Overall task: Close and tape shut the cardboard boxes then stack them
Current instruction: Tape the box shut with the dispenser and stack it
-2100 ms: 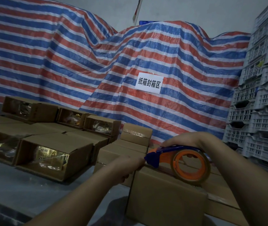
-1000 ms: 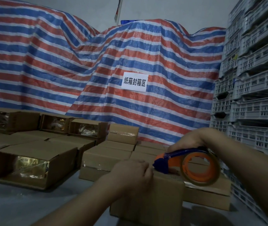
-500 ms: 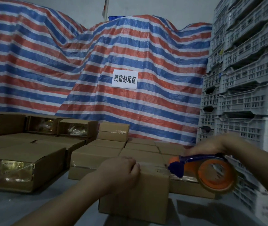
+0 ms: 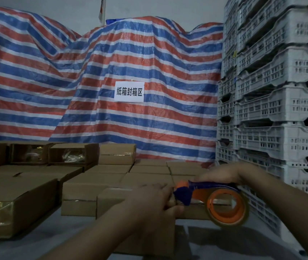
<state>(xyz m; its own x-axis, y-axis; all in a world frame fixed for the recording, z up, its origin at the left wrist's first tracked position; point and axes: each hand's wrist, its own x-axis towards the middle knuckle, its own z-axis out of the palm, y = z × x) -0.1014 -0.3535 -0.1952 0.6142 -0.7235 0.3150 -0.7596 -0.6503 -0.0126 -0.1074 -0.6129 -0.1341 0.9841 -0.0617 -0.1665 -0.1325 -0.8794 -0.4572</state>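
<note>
A brown cardboard box [image 4: 112, 201] stands on end on the grey table right in front of me. My left hand [image 4: 153, 201] clasps its top right corner. My right hand [image 4: 222, 175] grips the handle of an orange and blue tape dispenser [image 4: 222, 203], whose blue nose touches the box top beside my left fingers. The tape roll hangs off the box's right side. Closed boxes [image 4: 97, 186] lie in rows behind it, one more box [image 4: 117, 154] on top at the back. Open boxes [image 4: 16, 207] with shiny contents lie on the left.
A tall stack of white plastic crates [image 4: 280, 102] fills the right side, close to my right arm. A red, white and blue striped tarp [image 4: 112, 59] with a white paper sign [image 4: 129, 91] covers the back. Bare grey table [image 4: 46, 233] shows at lower left.
The view has swung right and down a little. The dispenser has moved back left, so its nose now meets my left fingers on the box top. My left hand still holds the box.
</note>
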